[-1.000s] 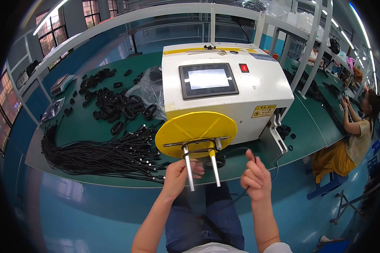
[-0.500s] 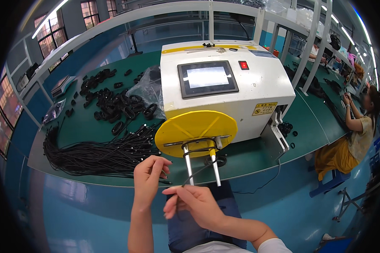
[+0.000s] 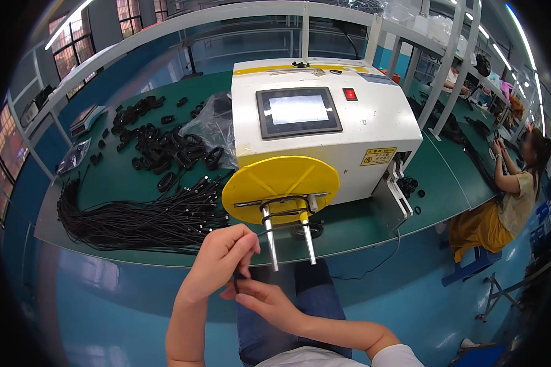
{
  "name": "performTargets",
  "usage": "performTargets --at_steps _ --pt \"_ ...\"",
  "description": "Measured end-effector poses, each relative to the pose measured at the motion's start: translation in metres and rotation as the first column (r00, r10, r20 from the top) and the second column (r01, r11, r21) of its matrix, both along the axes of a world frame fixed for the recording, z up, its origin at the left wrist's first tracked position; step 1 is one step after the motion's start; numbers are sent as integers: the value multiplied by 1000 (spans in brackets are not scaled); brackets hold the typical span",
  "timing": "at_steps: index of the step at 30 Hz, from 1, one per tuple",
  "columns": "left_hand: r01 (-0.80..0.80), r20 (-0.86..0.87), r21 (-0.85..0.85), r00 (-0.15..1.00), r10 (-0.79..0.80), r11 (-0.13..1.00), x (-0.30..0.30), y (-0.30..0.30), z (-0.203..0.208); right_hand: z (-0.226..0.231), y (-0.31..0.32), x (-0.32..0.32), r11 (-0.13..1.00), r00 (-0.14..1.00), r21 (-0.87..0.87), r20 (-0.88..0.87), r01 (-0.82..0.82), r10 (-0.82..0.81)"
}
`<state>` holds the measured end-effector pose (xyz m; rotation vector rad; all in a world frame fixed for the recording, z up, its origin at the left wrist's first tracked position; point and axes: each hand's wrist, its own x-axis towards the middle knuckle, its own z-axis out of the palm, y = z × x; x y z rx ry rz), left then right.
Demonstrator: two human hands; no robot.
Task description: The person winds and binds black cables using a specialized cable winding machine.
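A black cable (image 3: 281,227) loops around the two metal pegs that stick out from the yellow disc (image 3: 318,174) of a white winding machine (image 3: 361,134). Its loose length leads left from the pegs to my left hand (image 3: 217,263), whose fingers are closed on it just left of the pegs. Below and touching it, my right hand (image 3: 272,304) has its fingers curled by a short dark stretch of the same cable, between the two hands. The fingertips of both hands partly hide the cable there.
A long bundle of black cables (image 3: 134,223) lies left on the green table (image 3: 98,196). Behind it are a heap of coiled black cables (image 3: 159,144) and a clear plastic bag (image 3: 214,128). A metal bracket (image 3: 393,199) stands right of the disc. A co-worker (image 3: 511,189) sits far right.
My left hand has closed on the cable near the pegs. My right hand has shifted left and down, beneath it. The cable now runs leftward across the pegs instead of down to my right hand.
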<state>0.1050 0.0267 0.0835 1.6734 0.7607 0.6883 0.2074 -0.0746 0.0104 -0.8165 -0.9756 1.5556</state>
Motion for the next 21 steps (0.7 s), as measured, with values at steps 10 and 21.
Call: performTargets --at_steps 10,21 --pt "-57 47 -153 997 65 987 -5 14 -46 -87 -31 53 979 927 -157 330 -132 178" --pt "-82 48 185 996 74 979 9 12 -63 -6 -18 147 981 806 -143 -560 132 -190"
